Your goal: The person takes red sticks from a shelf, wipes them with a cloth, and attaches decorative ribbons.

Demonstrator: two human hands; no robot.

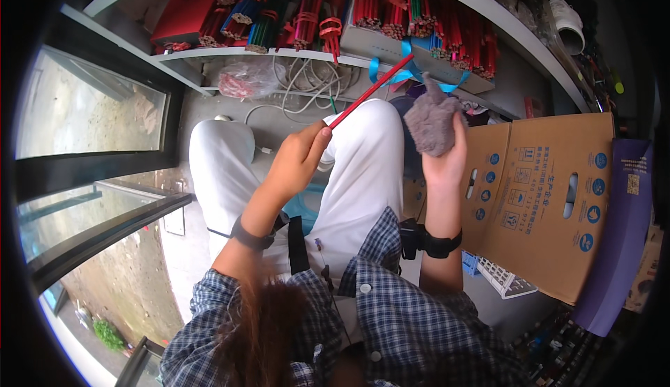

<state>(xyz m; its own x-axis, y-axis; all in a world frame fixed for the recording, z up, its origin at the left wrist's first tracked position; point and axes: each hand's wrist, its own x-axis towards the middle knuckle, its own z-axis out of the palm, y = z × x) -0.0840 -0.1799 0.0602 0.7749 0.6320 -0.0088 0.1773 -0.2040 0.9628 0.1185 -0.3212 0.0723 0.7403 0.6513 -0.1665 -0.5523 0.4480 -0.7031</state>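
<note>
A long, thin red pencil point(370, 92) slants up and away from my left hand point(296, 157), whose fingers are closed round its near end. My right hand point(448, 153) grips a fluffy grey cloth point(430, 123), bunched up with one corner sticking out at the top. The cloth is to the right of the pencil and apart from it. Beyond the pencil's far end, loops of blue ribbon point(395, 74) hang at the shelf. Both hands are above my knees.
Ahead, a white shelf point(272, 55) carries several tied bundles of red, blue and green pencils point(308, 20). Pale cables point(307, 83) and a clear plastic bag point(248, 80) lie beneath. A large cardboard box point(537, 198) stands right; glass panes point(94, 108) are on the left.
</note>
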